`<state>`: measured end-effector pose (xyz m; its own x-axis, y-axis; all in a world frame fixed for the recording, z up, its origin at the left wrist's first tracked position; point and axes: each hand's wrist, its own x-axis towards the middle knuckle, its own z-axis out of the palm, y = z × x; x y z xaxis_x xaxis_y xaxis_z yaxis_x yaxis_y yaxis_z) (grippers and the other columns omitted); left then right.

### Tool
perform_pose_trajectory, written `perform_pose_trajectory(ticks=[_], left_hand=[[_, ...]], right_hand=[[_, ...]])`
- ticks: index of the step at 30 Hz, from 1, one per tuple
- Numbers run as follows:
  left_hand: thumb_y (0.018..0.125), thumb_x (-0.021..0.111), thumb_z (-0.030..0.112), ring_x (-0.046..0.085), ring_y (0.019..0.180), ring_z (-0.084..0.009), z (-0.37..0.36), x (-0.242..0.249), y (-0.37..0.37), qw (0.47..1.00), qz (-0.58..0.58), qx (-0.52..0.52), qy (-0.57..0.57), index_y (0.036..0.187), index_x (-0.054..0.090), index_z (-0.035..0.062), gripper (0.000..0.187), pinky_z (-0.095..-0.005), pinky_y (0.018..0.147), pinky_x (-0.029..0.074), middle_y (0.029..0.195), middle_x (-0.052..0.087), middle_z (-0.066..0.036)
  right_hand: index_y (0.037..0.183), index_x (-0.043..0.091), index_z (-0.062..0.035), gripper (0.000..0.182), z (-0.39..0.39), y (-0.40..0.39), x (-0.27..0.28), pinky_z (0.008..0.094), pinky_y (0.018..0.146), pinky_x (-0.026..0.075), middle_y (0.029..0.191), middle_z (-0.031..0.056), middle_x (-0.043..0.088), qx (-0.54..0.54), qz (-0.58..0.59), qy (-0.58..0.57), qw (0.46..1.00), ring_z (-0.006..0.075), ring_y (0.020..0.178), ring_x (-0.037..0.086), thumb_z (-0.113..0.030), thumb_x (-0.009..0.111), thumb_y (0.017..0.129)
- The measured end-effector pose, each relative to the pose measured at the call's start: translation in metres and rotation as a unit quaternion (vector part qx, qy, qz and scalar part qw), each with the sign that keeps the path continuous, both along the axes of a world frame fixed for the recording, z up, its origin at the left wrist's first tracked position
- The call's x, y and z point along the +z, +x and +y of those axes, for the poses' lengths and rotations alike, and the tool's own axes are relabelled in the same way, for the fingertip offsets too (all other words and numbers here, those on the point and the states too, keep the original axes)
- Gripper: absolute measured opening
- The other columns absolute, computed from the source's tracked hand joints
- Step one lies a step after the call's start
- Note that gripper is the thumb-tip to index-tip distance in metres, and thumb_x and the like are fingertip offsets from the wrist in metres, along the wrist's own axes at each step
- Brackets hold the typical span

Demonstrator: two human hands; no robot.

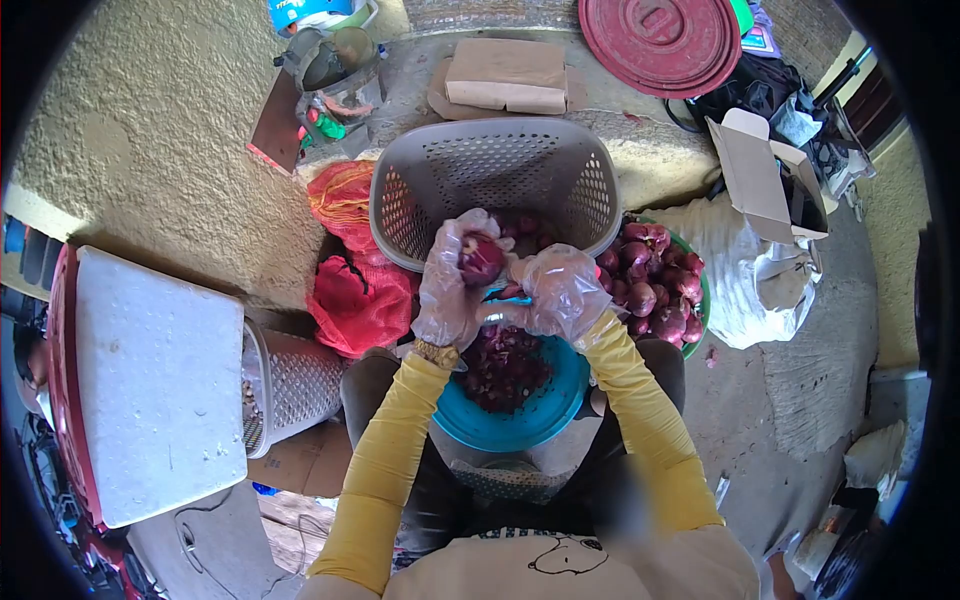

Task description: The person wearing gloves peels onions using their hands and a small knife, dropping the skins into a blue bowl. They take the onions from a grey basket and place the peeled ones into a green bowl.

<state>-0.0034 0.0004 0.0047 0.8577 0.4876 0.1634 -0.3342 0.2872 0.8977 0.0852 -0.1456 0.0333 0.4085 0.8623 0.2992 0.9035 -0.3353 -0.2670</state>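
Nearest, on the body side of both grips, a pale shirt [470, 576] carries a black line drawing [567, 556] of a figure. Below the grips sits a blue basin [567, 400] with purple-red pieces [500, 377] inside. The left grip [446, 285], in a clear plastic glove, curls around a red onion [483, 260]; the onion looks nearly round, and which way its ends point is unclear. The right grip [565, 290], gloved likewise, bends toward it; whether it holds anything cannot be told. Right of the right grip, more onions [655, 280] fill a green-rimmed tub [706, 312]; left of the left grip lies a red mesh bag [360, 300]. Beyond both grips stand a perforated basket [495, 128], then a cardboard box [505, 70]. Farther right, a dark red lid [660, 40] bears a raised, unreadable mark.
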Motion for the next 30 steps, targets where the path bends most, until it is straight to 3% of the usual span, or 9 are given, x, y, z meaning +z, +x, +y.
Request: perform_pose_trajectory(ticks=[2, 5, 8, 10, 13, 17, 22, 26, 30], left_hand=[[0.107, 0.049, 0.049, 0.065, 0.111, -0.0312, 0.005, 0.015, -0.002, 0.959, 0.031, -0.032, -0.279, 0.124, 0.058, 0.0000, 0.053, -0.0477, 0.102, 0.055, 0.115, 0.064, -0.013], [0.107, 0.047, 0.051, 0.064, 0.111, -0.0328, 0.009, 0.015, -0.004, 0.940, 0.016, -0.044, -0.337, 0.122, 0.058, -0.0009, 0.055, -0.0493, 0.103, 0.055, 0.115, 0.064, -0.014], [0.108, 0.047, 0.051, 0.065, 0.112, -0.0324, 0.010, 0.006, -0.001, 0.938, -0.038, -0.105, -0.327, 0.122, 0.060, -0.0016, 0.056, -0.0484, 0.103, 0.054, 0.117, 0.064, -0.014], [0.107, 0.047, 0.051, 0.065, 0.113, -0.0315, 0.009, 0.005, -0.001, 0.940, -0.024, -0.110, -0.323, 0.123, 0.060, -0.0014, 0.056, -0.0478, 0.103, 0.054, 0.117, 0.065, -0.014], [0.107, 0.048, 0.052, 0.065, 0.113, -0.0296, 0.005, 0.008, -0.003, 0.942, -0.006, -0.123, -0.313, 0.124, 0.061, -0.0012, 0.057, -0.0461, 0.103, 0.055, 0.117, 0.066, -0.014], [0.107, 0.047, 0.052, 0.066, 0.113, -0.0273, 0.004, 0.018, -0.007, 0.947, 0.049, -0.114, -0.295, 0.126, 0.061, -0.0011, 0.058, -0.0430, 0.099, 0.057, 0.119, 0.067, -0.014], [0.108, 0.045, 0.051, 0.065, 0.114, -0.0265, 0.006, 0.006, -0.004, 0.947, 0.018, -0.126, -0.294, 0.126, 0.061, -0.0006, 0.057, -0.0418, 0.097, 0.059, 0.121, 0.066, -0.014], [0.110, 0.044, 0.047, 0.064, 0.114, -0.0279, 0.006, 0.004, 0.000, 0.921, -0.033, -0.166, -0.351, 0.123, 0.060, 0.0003, 0.051, -0.0427, 0.097, 0.058, 0.117, 0.065, -0.013], [0.108, 0.045, 0.051, 0.061, 0.114, -0.0289, 0.004, 0.004, -0.003, 0.931, -0.007, -0.141, -0.338, 0.128, 0.056, -0.0004, 0.056, -0.0417, 0.094, 0.059, 0.120, 0.061, -0.013]], right_hand=[[0.080, 0.066, -0.0084, 0.073, -0.002, 0.001, -0.002, 0.0469, 0.066, 0.054, 0.068, 0.0153, 0.066, 0.022, -0.005, 0.014, 1.000, 0.0372, 0.070, 0.068, -0.081, 0.063, 0.079], [0.083, 0.065, -0.0078, 0.073, -0.004, 0.005, -0.010, 0.0471, 0.066, 0.053, 0.068, 0.0146, 0.065, 0.017, -0.010, 0.070, 0.997, 0.0369, 0.069, 0.067, -0.081, 0.068, 0.075], [0.084, 0.063, -0.0079, 0.074, -0.004, 0.007, -0.010, 0.0466, 0.068, 0.053, 0.069, 0.0143, 0.064, -0.023, 0.046, 0.114, 0.992, 0.0363, 0.071, 0.067, -0.080, 0.072, 0.070], [0.091, 0.070, -0.0077, 0.070, -0.005, 0.007, -0.005, 0.0445, 0.070, 0.052, 0.074, 0.0111, 0.069, -0.045, 0.043, 0.088, 0.994, 0.0357, 0.069, 0.066, -0.072, 0.083, 0.065], [0.090, 0.065, -0.0084, 0.075, -0.004, 0.007, -0.006, 0.0454, 0.070, 0.053, 0.071, 0.0126, 0.065, -0.040, 0.005, 0.087, 0.995, 0.0359, 0.072, 0.067, -0.080, 0.073, 0.068], [0.098, 0.069, -0.0081, 0.079, -0.003, 0.006, -0.005, 0.0452, 0.070, 0.053, 0.073, 0.0116, 0.068, -0.032, 0.048, 0.100, 0.993, 0.0354, 0.073, 0.069, -0.081, 0.072, 0.069], [0.107, 0.073, -0.0105, 0.079, -0.001, 0.004, 0.004, 0.0444, 0.069, 0.054, 0.076, 0.0079, 0.073, -0.053, 0.091, 0.046, 0.993, 0.0330, 0.072, 0.071, -0.081, 0.070, 0.072], [0.107, 0.074, -0.0120, 0.074, 0.000, 0.000, 0.011, 0.0441, 0.069, 0.055, 0.076, 0.0067, 0.074, -0.069, 0.067, 0.014, 0.995, 0.0319, 0.070, 0.071, -0.079, 0.069, 0.076], [0.100, 0.076, -0.0088, 0.068, 0.003, 0.001, 0.002, 0.0456, 0.064, 0.051, 0.068, 0.0091, 0.069, -0.050, 0.070, 0.062, 0.994, 0.0351, 0.065, 0.067, -0.072, 0.073, 0.078]])
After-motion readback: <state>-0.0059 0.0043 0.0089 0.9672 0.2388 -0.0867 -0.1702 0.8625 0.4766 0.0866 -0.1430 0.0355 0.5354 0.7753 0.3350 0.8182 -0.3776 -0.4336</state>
